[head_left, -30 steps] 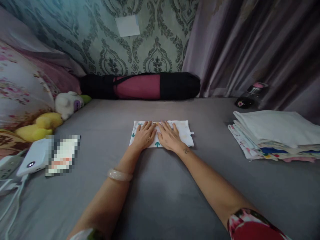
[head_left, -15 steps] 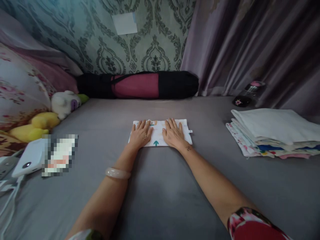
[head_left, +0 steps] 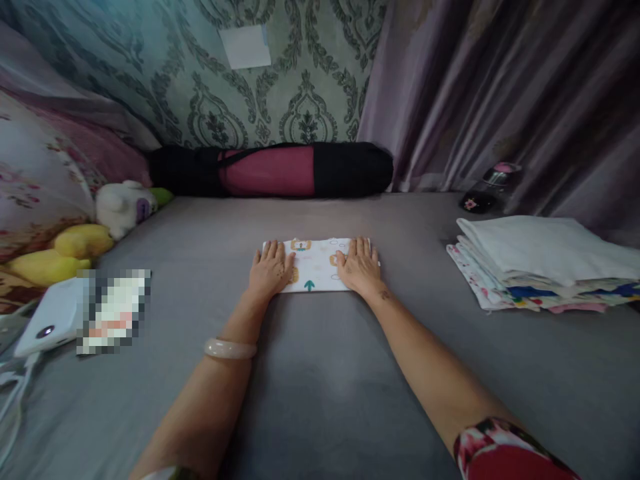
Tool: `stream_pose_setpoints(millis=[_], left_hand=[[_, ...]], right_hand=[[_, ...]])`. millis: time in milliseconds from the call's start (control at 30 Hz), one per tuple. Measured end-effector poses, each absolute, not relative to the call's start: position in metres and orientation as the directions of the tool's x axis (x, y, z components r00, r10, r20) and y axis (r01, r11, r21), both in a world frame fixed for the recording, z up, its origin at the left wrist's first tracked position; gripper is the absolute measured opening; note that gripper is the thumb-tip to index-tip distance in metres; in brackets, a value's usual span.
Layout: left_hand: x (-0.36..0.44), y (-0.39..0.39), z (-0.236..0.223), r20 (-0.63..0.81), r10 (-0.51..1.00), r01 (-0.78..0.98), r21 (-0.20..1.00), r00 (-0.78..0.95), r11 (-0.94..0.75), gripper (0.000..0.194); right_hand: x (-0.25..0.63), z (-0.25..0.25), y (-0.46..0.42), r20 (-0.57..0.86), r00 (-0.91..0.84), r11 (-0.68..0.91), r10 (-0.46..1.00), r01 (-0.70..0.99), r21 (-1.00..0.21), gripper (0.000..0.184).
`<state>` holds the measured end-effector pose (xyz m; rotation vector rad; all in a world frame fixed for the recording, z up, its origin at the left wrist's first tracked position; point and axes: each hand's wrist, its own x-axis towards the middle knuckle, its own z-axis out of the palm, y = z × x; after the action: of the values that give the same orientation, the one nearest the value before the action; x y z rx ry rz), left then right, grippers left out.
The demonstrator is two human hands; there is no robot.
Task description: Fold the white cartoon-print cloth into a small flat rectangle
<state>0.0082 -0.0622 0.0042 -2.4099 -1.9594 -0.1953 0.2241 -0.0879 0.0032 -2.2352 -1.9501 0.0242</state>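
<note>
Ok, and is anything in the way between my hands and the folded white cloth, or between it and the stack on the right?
Nothing visible. Your left hand and right hand lie on the folded cloth, near its ends. Between it and the stack, only grey sheet shows, beyond the right hand.

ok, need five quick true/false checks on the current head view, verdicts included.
1. Left hand and right hand both lie on the folded printed cloth. True.
2. The pale bangle is on the right arm. False: it is on the left.
3. The stack of folded fabric is right of both hands. True.
4. The yellow plush toy sits on that stack. False: it lies at the far left of the view.
5. The bottle has a pink top. True.
</note>
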Motion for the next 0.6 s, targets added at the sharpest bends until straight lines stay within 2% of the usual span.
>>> stream_pose_setpoints(millis=[233, 400, 600], left_hand=[[0.006, -0.064, 0.008, 0.124, 0.972, 0.975, 0.071, 0.202, -0.211, 0.063], [-0.005, -0.064, 0.011, 0.214, 0.966, 0.984, 0.072, 0.142, -0.161, 0.063], [-0.016, -0.057, 0.002, 0.049, 0.983, 0.971, 0.153, 0.177, -0.183, 0.064]], right_hand=[[0.226, 0.013, -0.090, 0.070, 0.171, -0.157, 0.983, 0.972, -0.172, 0.065], [0.235, 0.015, -0.091, 0.080, 0.214, -0.200, 0.974, 0.968, -0.152, 0.066], [0.241, 0.007, -0.087, 0.013, 0.222, -0.217, 0.975, 0.964, -0.155, 0.067]])
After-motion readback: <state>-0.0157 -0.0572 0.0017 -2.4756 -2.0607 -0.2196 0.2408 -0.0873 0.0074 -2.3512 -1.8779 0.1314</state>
